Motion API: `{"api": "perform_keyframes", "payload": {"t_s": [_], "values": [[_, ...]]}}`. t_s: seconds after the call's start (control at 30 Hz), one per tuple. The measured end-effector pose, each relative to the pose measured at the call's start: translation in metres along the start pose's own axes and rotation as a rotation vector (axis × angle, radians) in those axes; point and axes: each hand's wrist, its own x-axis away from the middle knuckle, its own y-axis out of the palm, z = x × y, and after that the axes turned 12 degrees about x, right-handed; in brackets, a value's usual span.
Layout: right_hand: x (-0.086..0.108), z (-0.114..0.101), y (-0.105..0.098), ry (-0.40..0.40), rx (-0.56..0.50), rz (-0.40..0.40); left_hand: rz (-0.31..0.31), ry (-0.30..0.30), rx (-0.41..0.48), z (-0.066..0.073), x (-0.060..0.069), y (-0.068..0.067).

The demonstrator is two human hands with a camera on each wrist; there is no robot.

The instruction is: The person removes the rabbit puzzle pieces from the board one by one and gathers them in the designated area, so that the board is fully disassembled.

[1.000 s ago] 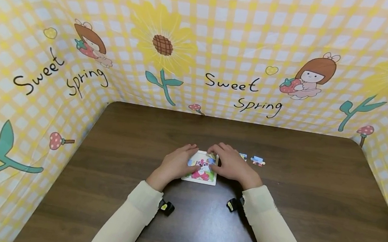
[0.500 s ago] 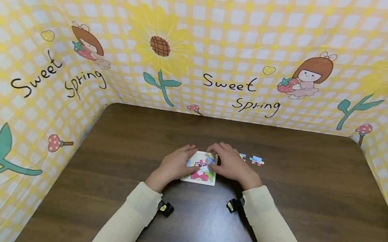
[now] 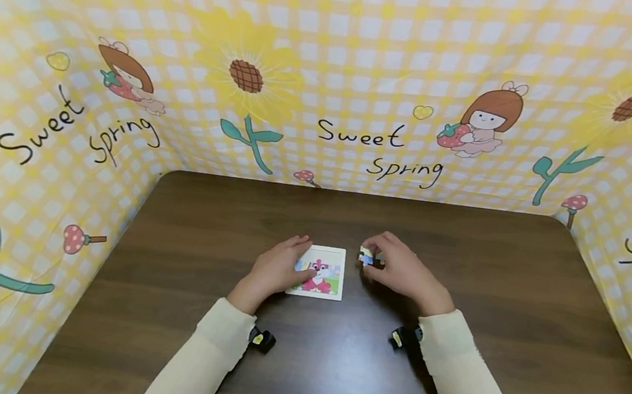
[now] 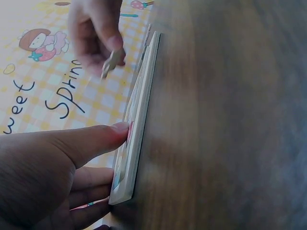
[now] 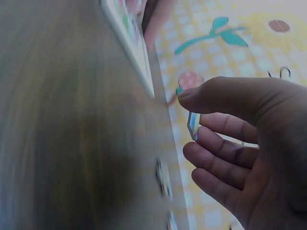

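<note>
A square white-framed puzzle (image 3: 331, 284) with a pink animal picture lies on the table. My left hand (image 3: 278, 271) holds its left side, the thumb resting on the picture and the other fingers along the edge, as the left wrist view (image 4: 72, 167) also shows. To the right of the frame, my right hand (image 3: 401, 272) pinches a small blue and yellow puzzle piece (image 3: 366, 256) between thumb and fingers. In the right wrist view that piece (image 5: 193, 123) hangs above the table, apart from the frame (image 5: 129, 45). The upper part of the picture shows pale.
In the right wrist view, loose pieces (image 5: 163, 178) lie on the brown table (image 3: 480, 346) below my right hand. A yellow checked cloth (image 3: 366, 66) stands around the back and sides.
My right hand has left the frame and moved right, and now pinches a piece. My left hand stays on the frame. The head view has shifted slightly.
</note>
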Motion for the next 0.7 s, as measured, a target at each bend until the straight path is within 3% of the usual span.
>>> {"api": "perform_keyframes", "payload": {"t_s": [0.2, 0.43, 0.7], "values": [[0.024, 0.03, -0.018, 0.019, 0.038, -0.005, 0.007, 0.005, -0.002, -0.004, 0.0, -0.005], [0.045, 0.068, -0.031, 0.066, 0.16, -0.021, 0.002, 0.002, 0.009, -0.003, 0.001, -0.004], [0.062, 0.089, -0.037, 0.085, 0.187, -0.042, 0.0, -0.004, 0.009, -0.001, 0.0, 0.0]]}}
